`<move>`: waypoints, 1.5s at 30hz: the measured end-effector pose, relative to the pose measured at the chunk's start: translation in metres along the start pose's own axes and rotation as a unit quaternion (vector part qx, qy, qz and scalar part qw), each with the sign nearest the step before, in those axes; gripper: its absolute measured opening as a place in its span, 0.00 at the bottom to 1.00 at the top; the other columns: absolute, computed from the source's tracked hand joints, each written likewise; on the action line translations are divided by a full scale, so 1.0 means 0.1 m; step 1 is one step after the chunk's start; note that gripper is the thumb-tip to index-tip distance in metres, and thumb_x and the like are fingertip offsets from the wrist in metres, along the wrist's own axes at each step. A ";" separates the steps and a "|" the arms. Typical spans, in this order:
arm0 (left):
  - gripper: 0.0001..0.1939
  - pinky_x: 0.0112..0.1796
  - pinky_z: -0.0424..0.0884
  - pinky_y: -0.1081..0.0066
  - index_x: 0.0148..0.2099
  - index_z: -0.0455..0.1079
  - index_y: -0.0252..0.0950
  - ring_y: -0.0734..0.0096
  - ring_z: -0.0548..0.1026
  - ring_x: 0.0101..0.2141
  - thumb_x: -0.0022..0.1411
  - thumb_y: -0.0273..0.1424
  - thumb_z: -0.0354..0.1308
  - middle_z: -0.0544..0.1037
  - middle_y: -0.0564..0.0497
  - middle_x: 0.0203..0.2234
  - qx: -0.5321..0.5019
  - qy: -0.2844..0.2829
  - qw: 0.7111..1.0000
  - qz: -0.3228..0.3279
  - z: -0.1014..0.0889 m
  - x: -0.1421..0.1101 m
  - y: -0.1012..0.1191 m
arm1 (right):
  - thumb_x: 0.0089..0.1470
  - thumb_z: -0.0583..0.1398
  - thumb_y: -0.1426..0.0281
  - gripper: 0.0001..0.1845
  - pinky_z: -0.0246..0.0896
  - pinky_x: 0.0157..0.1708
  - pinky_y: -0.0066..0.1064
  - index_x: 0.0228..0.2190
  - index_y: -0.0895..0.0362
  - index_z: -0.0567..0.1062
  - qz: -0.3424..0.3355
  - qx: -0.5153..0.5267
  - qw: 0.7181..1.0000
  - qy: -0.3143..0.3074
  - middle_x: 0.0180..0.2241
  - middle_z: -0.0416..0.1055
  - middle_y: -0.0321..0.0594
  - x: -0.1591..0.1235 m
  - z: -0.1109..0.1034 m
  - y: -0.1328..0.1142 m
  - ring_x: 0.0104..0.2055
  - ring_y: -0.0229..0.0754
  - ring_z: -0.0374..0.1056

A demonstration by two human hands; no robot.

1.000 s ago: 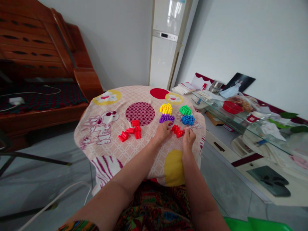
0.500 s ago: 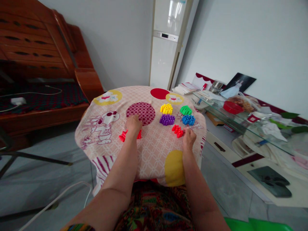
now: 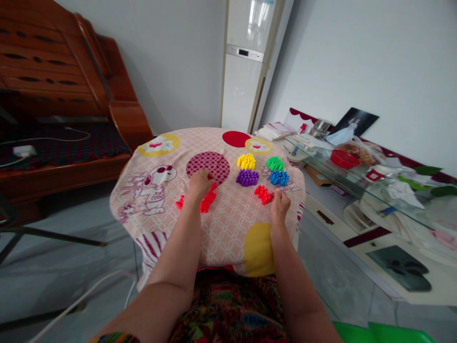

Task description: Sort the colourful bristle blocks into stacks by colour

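Pegs (image 3: 247, 177) on a desk (image 3: 224, 236): six lots, five colours

Red row (image 3: 263, 194), one: right front of the desk; long axis slanting from far left to near right. Individual pegs too small to count.

Red pile (image 3: 207, 206), one: left front, partly hidden by the left hand (image 3: 200, 184); visible pegs to that hand's right point mostly away from the person, tipped rightward. Count hidden.

Blocks, four, one per colour: yellow block (image 3: 246, 162) behind purple block (image 3: 247, 179); green block (image 3: 275, 164) behind blue block (image 3: 279, 178). The purple block's long axis runs left to right.

Hands, two: left, fingers bent down over the pile, grip unclear; right hand (image 3: 280, 204), fingers curled at the row's near end, cannot tell whether clamped on a peg.
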State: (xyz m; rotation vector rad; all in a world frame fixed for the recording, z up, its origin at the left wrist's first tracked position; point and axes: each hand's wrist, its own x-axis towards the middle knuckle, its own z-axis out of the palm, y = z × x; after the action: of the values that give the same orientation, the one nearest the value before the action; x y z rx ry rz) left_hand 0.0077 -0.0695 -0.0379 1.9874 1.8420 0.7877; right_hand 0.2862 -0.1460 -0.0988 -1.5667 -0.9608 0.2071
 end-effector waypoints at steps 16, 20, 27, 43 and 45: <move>0.12 0.42 0.72 0.69 0.39 0.76 0.36 0.67 0.76 0.37 0.54 0.21 0.55 0.80 0.48 0.36 -0.137 -0.085 0.962 0.220 0.85 -0.37 0.83 | 0.59 0.48 0.56 0.25 0.64 0.38 0.37 0.32 0.59 0.78 -0.010 -0.003 1.000 -0.007 0.32 0.77 0.47 0.02 0.01 0.05 0.34 0.46 0.71; 0.14 0.43 0.72 0.69 0.39 0.76 0.36 0.67 0.76 0.37 0.53 0.20 0.54 0.80 0.49 0.36 -0.141 -0.088 0.960 0.227 0.89 -0.41 0.84 | 0.60 0.47 0.55 0.26 0.64 0.39 0.37 0.33 0.59 0.78 -0.012 0.002 1.000 -0.007 0.33 0.78 0.48 0.01 0.00 0.02 0.35 0.47 0.71; 0.13 0.44 0.71 0.69 0.39 0.76 0.34 0.66 0.75 0.38 0.53 0.20 0.54 0.80 0.47 0.37 -0.166 -0.079 0.951 0.250 1.00 -0.40 0.86 | 0.59 0.48 0.56 0.27 0.64 0.40 0.38 0.32 0.61 0.79 -0.007 0.002 1.000 0.002 0.32 0.78 0.50 0.01 0.00 -0.03 0.36 0.49 0.72; 0.12 0.41 0.71 0.71 0.42 0.74 0.33 0.69 0.75 0.37 0.57 0.20 0.54 0.78 0.46 0.37 -0.139 -0.027 0.968 0.206 0.81 -0.39 0.73 | 0.59 0.48 0.56 0.25 0.64 0.41 0.38 0.31 0.59 0.78 -0.003 0.005 1.000 -0.001 0.32 0.78 0.49 0.00 0.00 0.00 0.36 0.48 0.72; 0.11 0.43 0.71 0.70 0.43 0.74 0.34 0.68 0.75 0.38 0.58 0.22 0.55 0.79 0.46 0.38 -0.086 -0.021 0.980 0.176 0.71 -0.36 0.66 | 0.58 0.48 0.56 0.25 0.64 0.41 0.39 0.31 0.59 0.78 0.000 0.002 1.000 -0.002 0.32 0.78 0.49 0.00 0.00 0.00 0.36 0.48 0.72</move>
State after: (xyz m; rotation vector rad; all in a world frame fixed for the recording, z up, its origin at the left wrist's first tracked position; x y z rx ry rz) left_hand 0.1021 -0.1034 -0.0629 2.2242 1.3628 0.9583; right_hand 0.2863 -0.1454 -0.0988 -1.5638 -0.9633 0.2132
